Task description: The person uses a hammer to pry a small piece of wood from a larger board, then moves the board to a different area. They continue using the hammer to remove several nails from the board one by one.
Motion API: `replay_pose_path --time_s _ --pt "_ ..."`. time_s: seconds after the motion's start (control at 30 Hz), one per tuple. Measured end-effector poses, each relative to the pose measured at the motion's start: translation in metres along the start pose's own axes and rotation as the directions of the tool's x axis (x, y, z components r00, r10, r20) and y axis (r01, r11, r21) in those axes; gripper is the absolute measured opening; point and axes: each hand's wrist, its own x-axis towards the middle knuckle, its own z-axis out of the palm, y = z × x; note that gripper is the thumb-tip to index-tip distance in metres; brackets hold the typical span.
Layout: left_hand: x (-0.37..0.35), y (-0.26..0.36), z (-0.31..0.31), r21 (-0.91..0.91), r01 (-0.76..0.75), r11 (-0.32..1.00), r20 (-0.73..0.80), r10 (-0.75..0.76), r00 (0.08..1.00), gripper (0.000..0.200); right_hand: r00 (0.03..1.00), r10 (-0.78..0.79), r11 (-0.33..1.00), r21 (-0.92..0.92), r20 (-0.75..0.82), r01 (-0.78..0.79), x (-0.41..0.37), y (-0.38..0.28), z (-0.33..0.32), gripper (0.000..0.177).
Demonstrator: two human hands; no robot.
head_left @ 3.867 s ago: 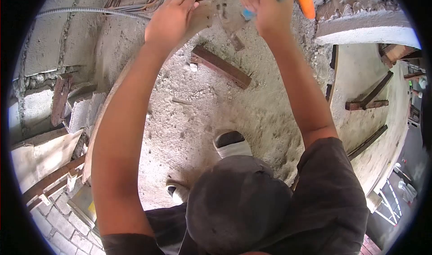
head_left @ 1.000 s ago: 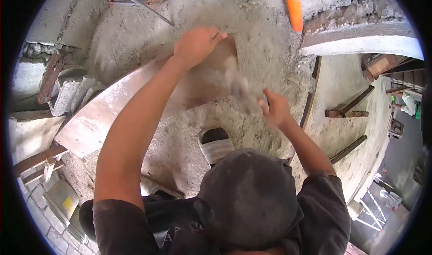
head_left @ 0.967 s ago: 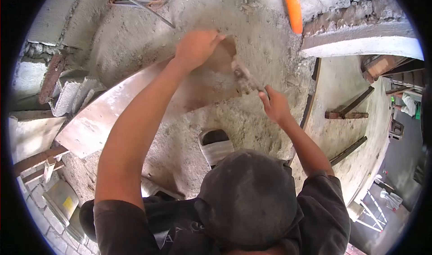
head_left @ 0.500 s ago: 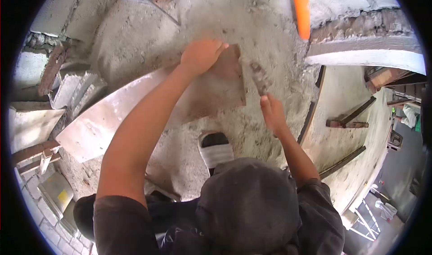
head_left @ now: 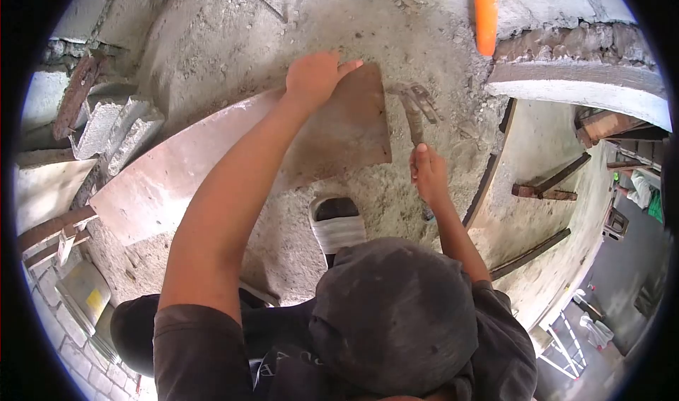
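Right hand (head_left: pixel 430 175) wraps round the hammer (head_left: pixel 414 124) beside the board (head_left: pixel 343 129); left hand (head_left: pixel 315 79) clasps the board's far edge, thumb stretched out.

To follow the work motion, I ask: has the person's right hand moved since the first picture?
Yes, toward the dark cap: the right hand was higher in view than the white ledge, now it is lower.

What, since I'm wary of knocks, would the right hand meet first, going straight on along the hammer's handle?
Beyond the hammer in the right hand, probably just rough ground; the board lies left of that line. The hammer's height above the ground is unclear.
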Motion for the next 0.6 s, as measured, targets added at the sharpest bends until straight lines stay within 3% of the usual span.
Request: replay_pose_path --time_s 0.07,0.13,0.17,0.23,0.27,0.33,0.4,0.47,0.53,0.6 --pt "0.0 -0.003 0.001 0.01 0.032 0.999 0.036 -0.032 0.999 0.074 0.998 0.068 0.996 0.055 0.018 -0.068 -0.005 -0.015 -0.001 0.055" --pt "0.002 -0.005 0.005 -0.076 0.018 0.997 0.038 -0.015 0.999 0.071 0.976 -0.209 0.977 0.028 -0.057 0.211 -0.008 -0.021 -0.002 0.06" --pt "0.002 -0.005 0.006 -0.079 0.021 0.997 0.04 -0.018 0.999 0.071 0.977 -0.207 0.978 0.025 -0.054 0.209 -0.003 -0.017 0.0 0.06" --pt "0.005 -0.008 0.008 -0.099 -0.004 0.995 0.051 0.009 0.999 0.072 0.877 -0.47 0.837 -0.364 -0.098 0.408 0.015 -0.013 0.006 0.062" --pt "0.004 -0.01 0.009 -0.101 -0.001 0.995 0.04 0.005 0.999 0.072 0.873 -0.479 0.831 -0.368 -0.094 0.417 0.019 -0.012 0.003 0.062" --pt "0.002 -0.014 0.014 -0.091 0.04 0.995 0.051 -0.035 0.998 0.072 0.981 -0.194 0.924 -0.341 -0.026 0.174 0.026 -0.029 -0.003 0.055" --pt "-0.003 -0.019 0.027 -0.099 0.06 0.993 0.086 -0.052 0.995 0.072 0.985 -0.17 0.944 -0.292 -0.028 0.154 0.013 -0.033 -0.011 0.056" --pt "-0.004 -0.019 0.03 -0.105 0.076 0.992 0.091 -0.066 0.994 0.072 0.984 -0.173 0.956 -0.248 -0.036 0.159 0.009 -0.03 -0.015 0.057" --pt "-0.002 -0.022 0.028 -0.115 0.003 0.993 -0.011 -0.004 1.0 0.073 0.921 -0.389 0.871 -0.314 0.035 0.379 0.005 -0.019 -0.013 0.06" --pt "-0.002 -0.021 0.028 -0.116 0.02 0.993 -0.033 -0.024 0.999 0.073 0.933 -0.358 0.856 -0.394 0.017 0.336 0.017 -0.011 0.001 0.059"
